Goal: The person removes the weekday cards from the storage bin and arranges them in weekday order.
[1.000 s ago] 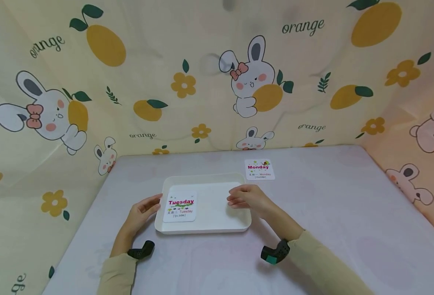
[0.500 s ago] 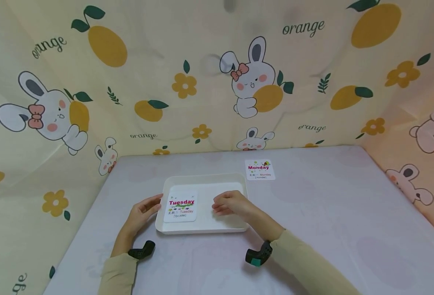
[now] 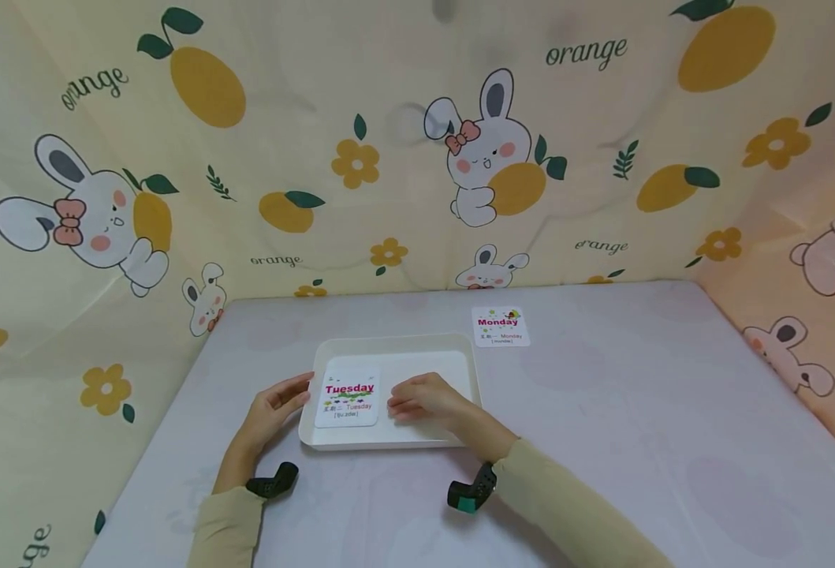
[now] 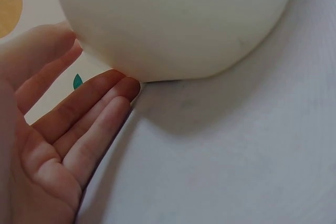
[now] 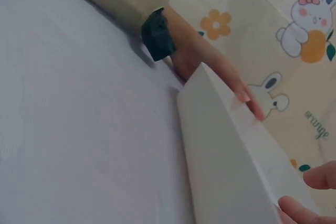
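Note:
A white rectangular tray (image 3: 417,355) lies on the table in the head view. At its left end sits a square white card reading "Tuesday" (image 3: 348,398). My left hand (image 3: 271,410) touches the tray's left edge with its fingers nearly straight; the left wrist view shows the fingertips against the tray wall (image 4: 184,24). Over the tray, just right of the Tuesday card, hovers my right hand (image 3: 427,401), fingers loosely bent, with nothing visible in it. Its fingertips and the tray's outer wall (image 5: 215,150) appear in the right wrist view.
A second square card reading "Monday" (image 3: 501,327) lies on the table just beyond the tray's far right corner. The pale tabletop (image 3: 616,394) extends to the right. Behind stands a curtain (image 3: 403,71) printed with rabbits and oranges.
My right hand has moved left across the tray, from its right edge to beside the Tuesday card. The left hand, the tray and both cards have stayed in place.

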`<act>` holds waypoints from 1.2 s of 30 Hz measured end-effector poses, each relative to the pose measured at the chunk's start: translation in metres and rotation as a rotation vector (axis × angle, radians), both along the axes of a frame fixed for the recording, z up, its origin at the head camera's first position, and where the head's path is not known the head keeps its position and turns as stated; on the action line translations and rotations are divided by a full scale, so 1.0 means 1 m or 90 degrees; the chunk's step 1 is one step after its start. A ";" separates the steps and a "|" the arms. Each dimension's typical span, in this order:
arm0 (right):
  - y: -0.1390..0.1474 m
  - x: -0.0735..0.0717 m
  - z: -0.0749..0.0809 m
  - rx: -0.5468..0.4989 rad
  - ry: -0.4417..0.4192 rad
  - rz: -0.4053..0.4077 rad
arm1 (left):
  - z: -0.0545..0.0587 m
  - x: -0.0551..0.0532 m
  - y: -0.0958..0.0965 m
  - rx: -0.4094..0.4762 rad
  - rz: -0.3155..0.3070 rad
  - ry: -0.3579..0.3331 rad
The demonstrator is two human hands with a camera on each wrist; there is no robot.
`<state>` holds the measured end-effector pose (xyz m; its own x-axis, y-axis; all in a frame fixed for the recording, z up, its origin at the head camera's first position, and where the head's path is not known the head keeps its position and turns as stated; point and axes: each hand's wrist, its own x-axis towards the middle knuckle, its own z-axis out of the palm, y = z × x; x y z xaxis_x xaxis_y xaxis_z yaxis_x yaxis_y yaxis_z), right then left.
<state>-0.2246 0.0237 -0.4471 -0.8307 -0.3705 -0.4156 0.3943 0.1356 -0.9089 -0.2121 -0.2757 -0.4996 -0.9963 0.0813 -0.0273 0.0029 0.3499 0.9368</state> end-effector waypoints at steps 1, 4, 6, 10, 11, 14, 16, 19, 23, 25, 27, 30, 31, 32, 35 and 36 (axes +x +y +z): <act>-0.003 0.000 -0.001 -0.001 -0.005 -0.007 | 0.000 0.000 0.000 0.000 -0.001 0.002; -0.009 -0.001 -0.003 -0.008 -0.020 -0.021 | -0.001 -0.001 0.000 0.001 -0.002 0.004; -0.013 0.000 -0.003 -0.009 -0.028 -0.027 | 0.000 -0.001 0.000 -0.001 -0.002 0.000; -0.018 0.001 -0.002 -0.011 -0.042 -0.043 | 0.001 -0.001 0.001 0.001 0.002 -0.007; -0.019 0.001 -0.002 -0.014 -0.045 -0.050 | 0.001 -0.001 0.001 0.000 0.002 -0.008; -0.022 0.002 -0.002 -0.026 -0.061 -0.081 | 0.000 -0.001 0.002 -0.001 0.003 -0.010; -0.024 0.003 -0.002 -0.035 -0.072 -0.103 | 0.000 -0.002 0.002 0.000 0.003 -0.012; -0.027 0.004 -0.002 -0.045 -0.084 -0.122 | -0.001 -0.002 0.002 0.005 0.004 -0.009; -0.028 0.005 -0.001 -0.049 -0.086 -0.133 | -0.001 -0.002 0.002 0.011 0.002 -0.006; -0.028 0.005 -0.002 -0.047 -0.084 -0.138 | -0.001 -0.002 0.002 0.011 0.000 -0.007; -0.029 0.004 -0.003 -0.042 -0.080 -0.140 | -0.001 -0.002 0.002 0.009 0.000 -0.008; -0.030 0.003 -0.006 -0.029 -0.069 -0.136 | -0.001 -0.001 0.001 0.007 0.001 -0.009; -0.031 0.003 -0.007 -0.024 -0.064 -0.134 | -0.001 -0.001 0.001 0.006 0.002 -0.009; -0.031 0.003 -0.008 -0.019 -0.060 -0.131 | 0.000 -0.001 0.001 0.006 0.003 -0.008; -0.033 0.002 -0.010 -0.005 -0.042 -0.127 | 0.000 -0.001 0.000 0.006 0.002 -0.009; -0.033 0.002 -0.011 0.000 -0.035 -0.126 | 0.000 0.000 0.000 0.005 0.002 -0.009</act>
